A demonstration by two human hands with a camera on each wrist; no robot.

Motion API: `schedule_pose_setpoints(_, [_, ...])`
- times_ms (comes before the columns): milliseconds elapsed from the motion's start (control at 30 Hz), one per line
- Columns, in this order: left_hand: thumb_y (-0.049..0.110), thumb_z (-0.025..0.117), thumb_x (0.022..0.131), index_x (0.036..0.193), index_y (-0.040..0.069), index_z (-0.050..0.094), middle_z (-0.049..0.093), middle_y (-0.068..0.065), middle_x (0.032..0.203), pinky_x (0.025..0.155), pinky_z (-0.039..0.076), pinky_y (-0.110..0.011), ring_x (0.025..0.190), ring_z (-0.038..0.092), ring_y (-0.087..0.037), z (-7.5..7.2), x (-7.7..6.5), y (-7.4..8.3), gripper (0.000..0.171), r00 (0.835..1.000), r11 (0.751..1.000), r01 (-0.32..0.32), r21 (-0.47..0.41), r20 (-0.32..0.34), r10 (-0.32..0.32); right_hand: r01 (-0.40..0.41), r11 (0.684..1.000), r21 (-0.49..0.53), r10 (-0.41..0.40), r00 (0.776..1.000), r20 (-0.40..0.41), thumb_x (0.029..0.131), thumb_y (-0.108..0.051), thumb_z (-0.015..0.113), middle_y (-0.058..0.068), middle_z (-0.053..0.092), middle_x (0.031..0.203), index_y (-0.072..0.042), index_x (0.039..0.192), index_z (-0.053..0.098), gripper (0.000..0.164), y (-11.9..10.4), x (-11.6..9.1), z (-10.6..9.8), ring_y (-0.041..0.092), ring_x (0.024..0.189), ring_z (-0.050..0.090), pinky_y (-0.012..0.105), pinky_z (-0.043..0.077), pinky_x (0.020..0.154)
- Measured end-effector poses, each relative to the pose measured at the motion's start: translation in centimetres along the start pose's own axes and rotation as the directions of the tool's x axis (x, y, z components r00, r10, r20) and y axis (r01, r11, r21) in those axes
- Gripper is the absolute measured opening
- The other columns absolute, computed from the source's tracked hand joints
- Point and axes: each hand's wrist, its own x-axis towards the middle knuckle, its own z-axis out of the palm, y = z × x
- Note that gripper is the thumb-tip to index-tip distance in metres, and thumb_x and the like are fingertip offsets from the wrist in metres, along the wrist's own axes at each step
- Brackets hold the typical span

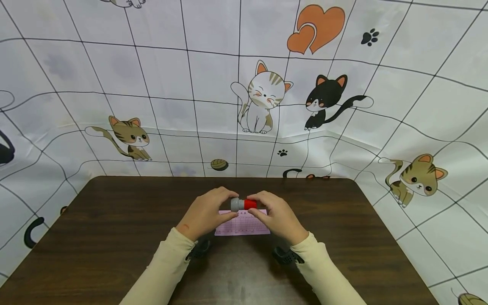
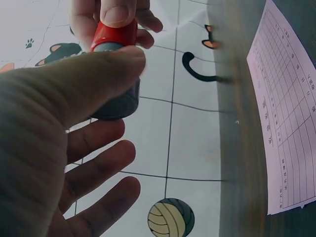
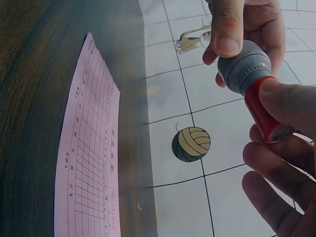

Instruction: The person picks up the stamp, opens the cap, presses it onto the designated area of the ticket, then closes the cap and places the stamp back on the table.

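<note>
A small round stamp (image 1: 237, 205), grey at one end and red at the other, is held sideways above the table between both hands. My left hand (image 1: 209, 214) pinches its grey end between thumb and fingers. From the other side my right hand (image 1: 281, 217) pinches the red end (image 3: 262, 109). In the right wrist view a ribbed collar shows on the grey part (image 3: 242, 64), where it meets the red. Below and just behind the hands lies a pink printed slip (image 1: 242, 226) with a ruled grid, flat on the table.
The dark wooden table (image 1: 126, 237) stretches out on both sides of the hands. Behind it hangs a white gridded sheet (image 1: 213, 76) printed with cartoon cats, and it also runs along the sides. Dark straps (image 1: 286, 255) sit at the wrists.
</note>
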Motion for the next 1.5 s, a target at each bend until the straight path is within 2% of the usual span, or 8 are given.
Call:
schedule_pose_setpoints(233, [0.047,0.073,0.080,0.123,0.022,0.061,0.061,0.008,0.114,0.090,0.051,-0.032,0.103,0.061,-0.010,-0.08,0.11,0.03,0.050,1.000,1.000,0.004,-0.015,-0.017,-0.004,0.047,0.999,-0.014,-0.047,0.998,-0.038,0.088,-0.024,0.068,-0.013,0.060,0.106,-0.019,0.114,0.063,0.026,0.00,0.11,-0.14,0.007,0.083,0.056,0.032,0.054,0.068])
schedule_pose_setpoints(367, [0.049,0.071,0.081,0.120,0.023,0.063,0.063,0.009,0.112,0.089,0.051,-0.031,0.100,0.062,-0.008,-0.01,0.11,0.08,0.048,1.000,0.999,0.031,-0.012,0.001,-0.031,0.060,0.998,0.002,-0.060,0.998,-0.032,0.087,-0.021,0.070,-0.012,0.060,0.105,-0.018,0.113,0.063,0.027,-0.12,0.10,-0.12,0.006,0.086,0.059,0.027,0.054,0.072])
schedule_pose_setpoints(500, [0.047,0.073,0.079,0.118,0.023,0.064,0.065,0.010,0.111,0.087,0.052,-0.030,0.098,0.062,-0.006,0.03,0.06,0.11,0.047,1.000,1.000,0.020,0.023,0.000,-0.020,0.031,0.999,-0.012,-0.031,1.000,-0.004,0.084,-0.020,0.073,-0.009,0.060,0.107,-0.015,0.117,0.062,0.036,-0.21,-0.02,-0.06,0.003,0.093,0.060,0.023,0.053,0.080])
schedule_pose_setpoints(667, [0.045,0.075,0.077,0.118,0.023,0.064,0.064,0.011,0.109,0.086,0.052,-0.028,0.096,0.062,-0.005,0.00,-0.02,0.03,0.047,1.000,0.999,-0.003,0.047,-0.016,0.004,-0.026,0.992,-0.123,0.030,0.999,0.034,0.082,-0.030,0.075,-0.005,0.060,0.109,-0.014,0.125,0.059,0.049,-0.19,-0.16,0.10,0.004,0.093,0.057,0.023,0.053,0.080])
schedule_pose_setpoints(767, [0.045,0.075,0.077,0.118,0.023,0.064,0.065,0.011,0.108,0.086,0.052,-0.028,0.096,0.062,-0.005,-0.03,-0.02,-0.01,0.047,1.000,0.999,-0.015,0.043,-0.027,0.016,-0.041,0.985,-0.170,0.047,0.998,0.032,0.082,-0.030,0.075,-0.007,0.061,0.107,-0.017,0.120,0.061,0.042,-0.24,-0.19,0.15,0.003,0.092,0.058,0.023,0.052,0.081])
schedule_pose_setpoints(900, [0.045,0.075,0.077,0.117,0.023,0.064,0.065,0.010,0.109,0.087,0.052,-0.029,0.099,0.061,-0.006,-0.01,0.04,0.03,0.047,0.999,0.999,-0.021,0.040,-0.033,0.022,-0.054,0.984,-0.171,0.058,0.998,0.022,0.083,-0.026,0.074,-0.008,0.063,0.104,-0.019,0.114,0.063,0.034,-0.35,-0.18,0.03,0.005,0.092,0.061,0.025,0.052,0.083])
schedule_pose_setpoints(1033, [0.047,0.074,0.078,0.120,0.024,0.063,0.064,0.010,0.112,0.087,0.052,-0.030,0.101,0.061,-0.007,0.00,0.06,0.11,0.049,0.999,0.999,-0.016,0.036,-0.033,0.017,-0.052,0.985,-0.164,0.056,0.998,0.018,0.083,-0.025,0.074,-0.006,0.063,0.105,-0.019,0.114,0.063,0.034,-0.41,-0.15,-0.02,0.008,0.092,0.062,0.026,0.052,0.084])
schedule_pose_setpoints(1500, [0.047,0.074,0.078,0.117,0.023,0.065,0.064,0.010,0.107,0.086,0.052,-0.028,0.096,0.061,-0.005,-0.04,0.02,0.24,0.047,1.000,0.998,-0.018,0.053,-0.023,0.019,-0.029,0.987,-0.155,0.032,0.999,0.019,0.082,-0.023,0.075,-0.010,0.063,0.105,-0.019,0.114,0.064,0.035,-0.39,-0.11,-0.03,0.004,0.092,0.060,0.025,0.052,0.083])
